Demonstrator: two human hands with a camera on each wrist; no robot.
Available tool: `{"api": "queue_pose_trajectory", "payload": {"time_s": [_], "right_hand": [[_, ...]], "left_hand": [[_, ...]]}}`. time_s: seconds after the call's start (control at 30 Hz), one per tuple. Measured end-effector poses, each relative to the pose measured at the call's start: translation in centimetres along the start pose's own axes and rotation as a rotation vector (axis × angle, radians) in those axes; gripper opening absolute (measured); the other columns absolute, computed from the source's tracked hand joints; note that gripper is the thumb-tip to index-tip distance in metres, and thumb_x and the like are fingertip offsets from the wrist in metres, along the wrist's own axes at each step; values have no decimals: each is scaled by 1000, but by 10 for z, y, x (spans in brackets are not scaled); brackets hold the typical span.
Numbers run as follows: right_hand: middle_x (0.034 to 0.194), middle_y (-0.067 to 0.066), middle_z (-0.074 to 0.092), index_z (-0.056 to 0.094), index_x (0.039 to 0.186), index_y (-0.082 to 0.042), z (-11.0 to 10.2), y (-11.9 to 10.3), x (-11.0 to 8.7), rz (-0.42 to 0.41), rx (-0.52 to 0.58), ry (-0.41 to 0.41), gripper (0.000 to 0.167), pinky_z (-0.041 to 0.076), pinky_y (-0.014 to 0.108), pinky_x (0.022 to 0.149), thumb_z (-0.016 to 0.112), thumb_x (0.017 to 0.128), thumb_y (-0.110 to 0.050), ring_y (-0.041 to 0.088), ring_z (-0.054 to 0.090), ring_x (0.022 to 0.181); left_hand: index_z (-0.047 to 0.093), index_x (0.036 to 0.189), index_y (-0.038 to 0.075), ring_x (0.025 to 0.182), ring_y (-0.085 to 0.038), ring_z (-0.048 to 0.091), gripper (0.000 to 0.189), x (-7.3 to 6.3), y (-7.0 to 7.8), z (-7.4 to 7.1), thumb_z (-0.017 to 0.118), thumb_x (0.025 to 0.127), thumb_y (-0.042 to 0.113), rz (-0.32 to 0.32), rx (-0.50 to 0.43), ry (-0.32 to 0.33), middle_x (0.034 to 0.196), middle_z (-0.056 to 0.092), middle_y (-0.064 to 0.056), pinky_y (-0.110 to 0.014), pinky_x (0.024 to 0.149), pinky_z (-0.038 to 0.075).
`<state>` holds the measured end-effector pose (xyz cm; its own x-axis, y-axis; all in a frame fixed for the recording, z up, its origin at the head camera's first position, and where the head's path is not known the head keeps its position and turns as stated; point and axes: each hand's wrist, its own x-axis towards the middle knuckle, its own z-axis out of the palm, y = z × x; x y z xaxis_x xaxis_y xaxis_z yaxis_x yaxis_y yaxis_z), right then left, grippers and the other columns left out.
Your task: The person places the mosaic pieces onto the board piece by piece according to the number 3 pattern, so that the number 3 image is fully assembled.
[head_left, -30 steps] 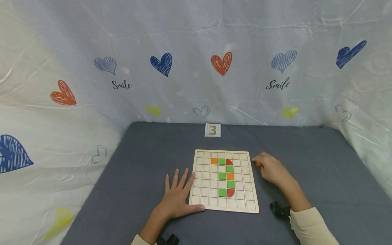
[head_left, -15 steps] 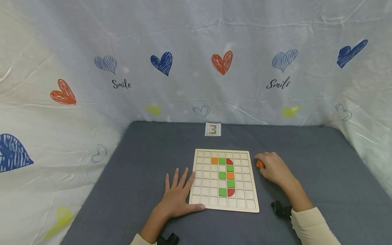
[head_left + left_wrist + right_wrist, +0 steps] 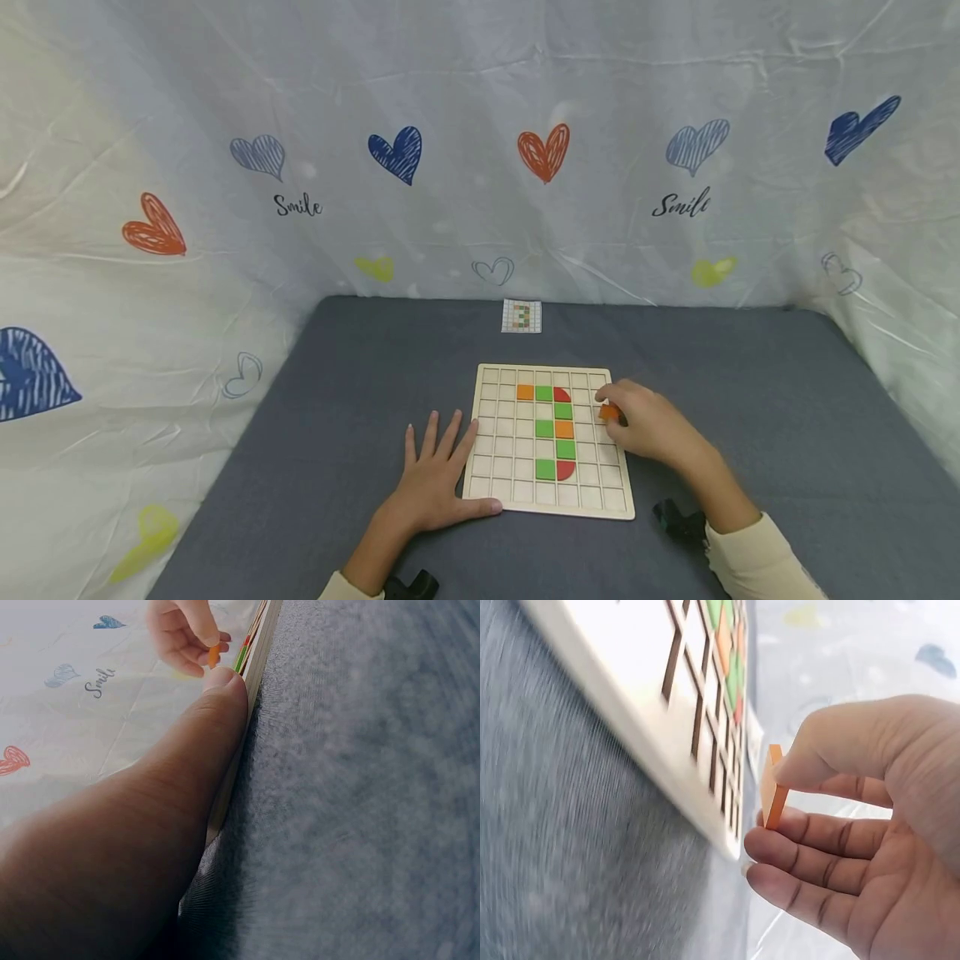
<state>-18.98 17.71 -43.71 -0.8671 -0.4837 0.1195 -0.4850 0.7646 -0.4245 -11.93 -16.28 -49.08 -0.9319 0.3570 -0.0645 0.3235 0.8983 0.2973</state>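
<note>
A wooden grid board (image 3: 502, 492) lies on the dark cloth, with green, orange and red tiles set in some of its cells. My left hand (image 3: 431, 492) rests spread at the board's left side, its thumb on the near left corner and a fingertip on the left edge. Over the right edge of the board, my right hand (image 3: 656, 423) pinches an orange square tile (image 3: 610, 412). The right wrist view shows the tile (image 3: 774, 787) held on edge between thumb and fingers, apart from the board.
A small printed card (image 3: 521, 317) with a coloured grid pattern lies behind the board at the table's far edge. A dark grey cloth (image 3: 360, 358) covers the table. Behind it hangs a pale curtain (image 3: 465, 83) with printed hearts.
My right hand has moved left with the orange tile, from beside the board to above its right edge. The left hand stays where it was.
</note>
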Motion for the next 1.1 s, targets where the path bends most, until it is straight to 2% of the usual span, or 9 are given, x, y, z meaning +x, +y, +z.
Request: {"api": "queue_pose_trajectory", "payload": {"time_s": [0.4, 0.57, 0.7, 0.87, 0.97, 1.1], "right_hand": [[88, -3, 63, 72, 95, -9, 14, -33, 0, -170, -27, -32, 17, 49, 29, 66, 73, 80, 0, 10, 52, 75], [82, -5, 59, 69, 84, -13, 19, -45, -1, -246, 12, -33, 20, 48, 28, 64, 69, 77, 7, 8, 50, 72], [79, -8, 57, 68, 80, -16, 25, -56, -1, -269, 17, -52, 19, 46, 26, 63, 72, 79, 2, 6, 48, 71], [75, -8, 55, 66, 76, -17, 34, -65, -1, -370, 17, -61, 20, 45, 23, 63, 75, 80, 1, 6, 46, 69], [74, -10, 53, 65, 75, -17, 40, -71, -1, -389, 6, -74, 21, 45, 24, 63, 74, 81, 1, 5, 46, 69], [72, -12, 50, 64, 73, -17, 46, -79, 1, -368, -16, -67, 21, 44, 24, 62, 73, 82, 0, 5, 45, 66]], "left_hand": [[18, 163, 22, 150, -43, -6, 117, 0, -1, 3, 48, 74, 92, 2, -11, -4, 167, 10, -10, -71, 110, -7], [17, 163, 22, 150, -42, -7, 117, 1, -1, 2, 48, 74, 92, -2, -9, -9, 167, 10, -10, -71, 110, -7], [17, 163, 23, 150, -42, -7, 117, 1, -1, 3, 47, 74, 93, -7, -1, -13, 167, 10, -9, -71, 110, -7], [17, 163, 23, 150, -43, -7, 117, 1, -1, 2, 48, 74, 92, -7, -4, -12, 167, 10, -10, -71, 110, -7], [17, 163, 22, 150, -43, -6, 117, 1, -1, 2, 48, 75, 92, -2, -3, -10, 167, 10, -10, -72, 110, -6], [17, 163, 22, 150, -43, -6, 116, 0, -1, 2, 50, 75, 90, 0, -9, -5, 167, 10, -11, -72, 110, -6]]}}
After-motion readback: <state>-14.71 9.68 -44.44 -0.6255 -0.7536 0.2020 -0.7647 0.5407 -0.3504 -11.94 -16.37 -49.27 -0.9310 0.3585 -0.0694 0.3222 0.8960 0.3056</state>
